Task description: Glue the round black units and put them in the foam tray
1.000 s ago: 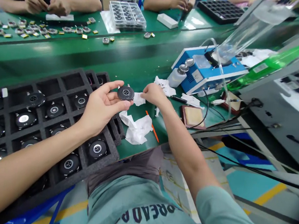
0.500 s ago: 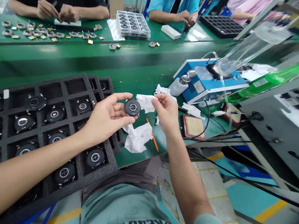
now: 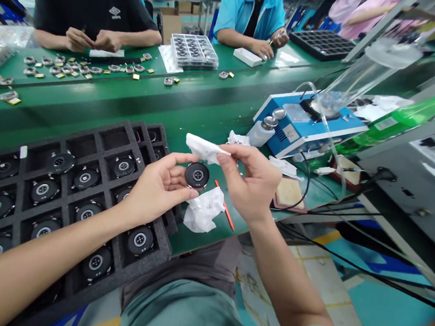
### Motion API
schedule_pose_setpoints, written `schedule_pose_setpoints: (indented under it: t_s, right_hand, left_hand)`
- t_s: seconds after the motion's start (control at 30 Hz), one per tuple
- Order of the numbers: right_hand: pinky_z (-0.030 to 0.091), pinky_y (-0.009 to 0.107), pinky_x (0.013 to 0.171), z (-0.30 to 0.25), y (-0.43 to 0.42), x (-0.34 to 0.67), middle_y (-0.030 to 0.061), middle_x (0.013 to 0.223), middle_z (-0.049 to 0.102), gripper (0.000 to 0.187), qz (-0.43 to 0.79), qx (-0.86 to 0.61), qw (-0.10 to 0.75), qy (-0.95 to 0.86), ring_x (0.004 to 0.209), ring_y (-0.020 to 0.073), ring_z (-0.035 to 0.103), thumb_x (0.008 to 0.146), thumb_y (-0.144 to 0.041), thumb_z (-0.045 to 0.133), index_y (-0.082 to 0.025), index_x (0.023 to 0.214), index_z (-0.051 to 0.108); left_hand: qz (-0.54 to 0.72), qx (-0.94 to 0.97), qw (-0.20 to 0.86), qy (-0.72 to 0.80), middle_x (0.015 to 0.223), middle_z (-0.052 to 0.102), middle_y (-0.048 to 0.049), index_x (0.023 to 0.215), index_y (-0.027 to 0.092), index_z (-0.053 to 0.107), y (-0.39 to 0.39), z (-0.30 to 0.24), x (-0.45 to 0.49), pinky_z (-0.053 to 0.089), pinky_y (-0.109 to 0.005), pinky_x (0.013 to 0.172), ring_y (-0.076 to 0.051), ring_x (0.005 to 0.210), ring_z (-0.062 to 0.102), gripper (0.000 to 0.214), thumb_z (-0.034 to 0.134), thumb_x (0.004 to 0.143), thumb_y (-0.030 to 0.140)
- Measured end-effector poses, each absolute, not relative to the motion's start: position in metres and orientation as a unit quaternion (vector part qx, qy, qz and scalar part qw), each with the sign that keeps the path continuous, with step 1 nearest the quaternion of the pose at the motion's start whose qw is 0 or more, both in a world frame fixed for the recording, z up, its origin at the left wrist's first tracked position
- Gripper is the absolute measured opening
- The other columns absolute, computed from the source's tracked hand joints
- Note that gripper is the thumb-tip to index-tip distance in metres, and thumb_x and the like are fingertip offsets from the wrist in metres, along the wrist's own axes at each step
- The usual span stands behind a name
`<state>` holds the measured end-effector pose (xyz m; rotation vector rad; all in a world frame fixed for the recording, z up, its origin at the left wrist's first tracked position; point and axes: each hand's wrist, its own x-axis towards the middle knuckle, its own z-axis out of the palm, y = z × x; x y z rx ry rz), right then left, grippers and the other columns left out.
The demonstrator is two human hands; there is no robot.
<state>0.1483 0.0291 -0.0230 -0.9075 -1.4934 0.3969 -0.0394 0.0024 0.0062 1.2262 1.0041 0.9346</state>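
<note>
My left hand grips a round black smartwatch body by its edge, thumb below and index finger above. The watch's back, with a ringed sensor in the middle, faces me. Pinched between the thumb and fingers of my right hand is a folded white wipe, which sticks out leftward just above the watch. A crumpled white wipe lies on the green bench below the watch. Beside it rests an orange stick. To the left, a dark foam tray holds several similar watch bodies in its compartments.
A white pump bottle stands against a blue machine at the right. Nearer are a sponge in a red-brown holder and black cables. Across the bench, two people handle small parts near a clear box and scattered watch pieces.
My right hand has turned and lifted the wipe, bringing it further left over the top of the watch. The left hand still holds the watch. The camera view has shifted slightly.
</note>
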Motion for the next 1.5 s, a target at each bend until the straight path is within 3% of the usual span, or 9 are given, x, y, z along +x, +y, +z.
schedule_pose_setpoints:
  t_s: [0.27, 0.43, 0.83, 1.1, 1.27, 1.5]
  right_hand:
    - [0.065, 0.039, 0.082, -0.011, 0.035, 0.161, -0.0007, 0.1, 0.082, 0.03, 0.056, -0.228, 0.492, -0.838, 0.094, 0.0208, 0.077, 0.093, -0.013, 0.063, -0.034, 0.111, 0.074]
    - [0.066, 0.037, 0.077, -0.014, 0.037, 0.162, 0.0031, 0.099, 0.082, 0.028, 0.027, -0.207, 0.454, -0.866, 0.093, 0.021, 0.077, 0.094, -0.01, 0.061, -0.029, 0.112, 0.072]
    - [0.062, 0.039, 0.077, -0.037, 0.02, 0.139, 0.0055, 0.094, 0.081, 0.021, 0.062, -0.311, 0.535, -0.783, 0.088, 0.0215, 0.075, 0.094, -0.011, 0.061, -0.027, 0.101, 0.072]
    - [0.06, 0.039, 0.082, -0.044, 0.015, 0.117, 0.0043, 0.092, 0.078, 0.016, 0.091, -0.375, 0.581, -0.716, 0.089, 0.0201, 0.073, 0.095, -0.018, 0.062, -0.024, 0.101, 0.075]
    - [0.059, 0.04, 0.088, -0.048, 0.016, 0.105, 0.0064, 0.097, 0.078, 0.013, 0.161, -0.389, 0.616, -0.666, 0.095, 0.0209, 0.074, 0.095, -0.022, 0.063, -0.021, 0.098, 0.076]
    - [0.061, 0.046, 0.092, -0.059, 0.012, 0.097, 0.0092, 0.109, 0.08, 0.016, 0.261, -0.416, 0.645, -0.585, 0.104, 0.026, 0.077, 0.094, -0.032, 0.067, -0.019, 0.099, 0.076]
  left_hand:
    - [0.4, 0.524, 0.627, 0.415, 0.083, 0.075, -0.0011, 0.114, 0.019, 0.061, 0.005, 0.003, -0.041, 0.059, -0.035, 0.076, -0.019, 0.077, 0.073, 0.053, 0.085, 0.067, 0.013]
    - [0.409, 0.51, 0.618, 0.436, 0.078, 0.072, 0.0004, 0.113, 0.017, 0.064, 0.005, 0.001, -0.041, 0.059, -0.035, 0.075, -0.017, 0.072, 0.071, 0.054, 0.085, 0.064, 0.012]
    - [0.462, 0.469, 0.593, 0.464, 0.076, 0.074, -0.0002, 0.116, 0.014, 0.061, 0.003, -0.003, -0.039, 0.06, -0.036, 0.074, -0.017, 0.068, 0.072, 0.055, 0.081, 0.066, 0.006]
    - [0.526, 0.439, 0.565, 0.46, 0.076, 0.073, 0.0005, 0.116, 0.012, 0.059, 0.004, -0.005, -0.039, 0.056, -0.027, 0.069, -0.012, 0.064, 0.069, 0.054, 0.08, 0.067, 0.005]
    - [0.536, 0.426, 0.553, 0.475, 0.071, 0.072, 0.0008, 0.12, 0.009, 0.059, 0.004, -0.003, -0.039, 0.053, -0.024, 0.064, -0.012, 0.062, 0.069, 0.056, 0.079, 0.068, 0.003]
    - [0.54, 0.41, 0.56, 0.475, 0.078, 0.078, -0.0053, 0.118, 0.007, 0.061, 0.004, -0.006, -0.038, 0.058, -0.029, 0.072, -0.018, 0.074, 0.075, 0.058, 0.081, 0.064, 0.001]
